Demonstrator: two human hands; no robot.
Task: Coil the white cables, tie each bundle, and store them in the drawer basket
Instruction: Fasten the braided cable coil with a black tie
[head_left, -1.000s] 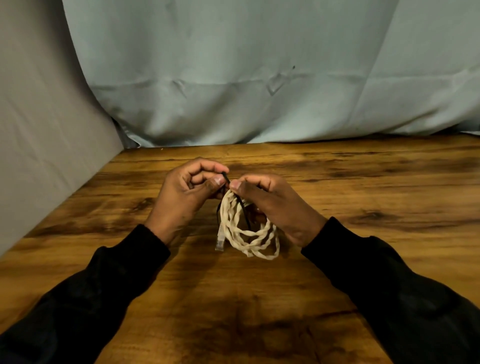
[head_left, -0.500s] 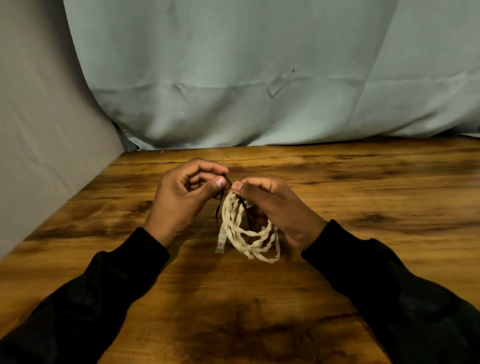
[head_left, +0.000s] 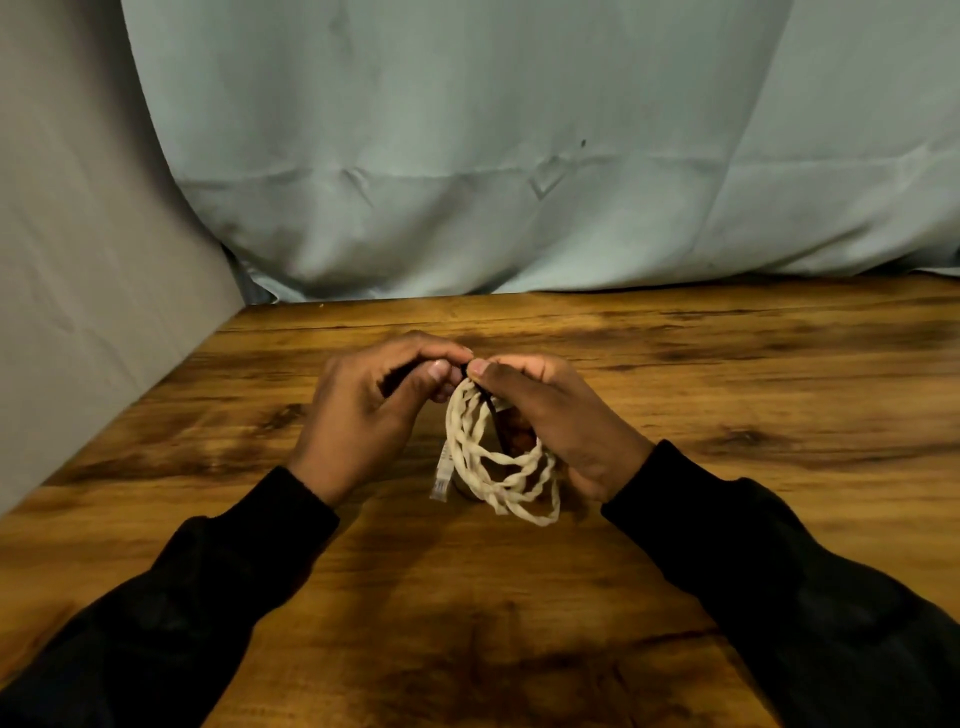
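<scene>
Your left hand (head_left: 363, 415) and right hand (head_left: 550, 415) both pinch the black tie (head_left: 485, 397) atop the coiled white cable (head_left: 498, 467), held just above the table (head_left: 727, 389); keep tension even; cinch snugly round every loop.

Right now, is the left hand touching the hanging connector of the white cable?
Apart. In the head view, the left hand is up at the black tie, and bare table shows between it and the connector.

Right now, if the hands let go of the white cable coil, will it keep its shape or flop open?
Probably floppy: the white cable coil hangs in loose, uneven loops below the right hand. It looks light. The black tie seems unfinished, so loops may spread.
</scene>
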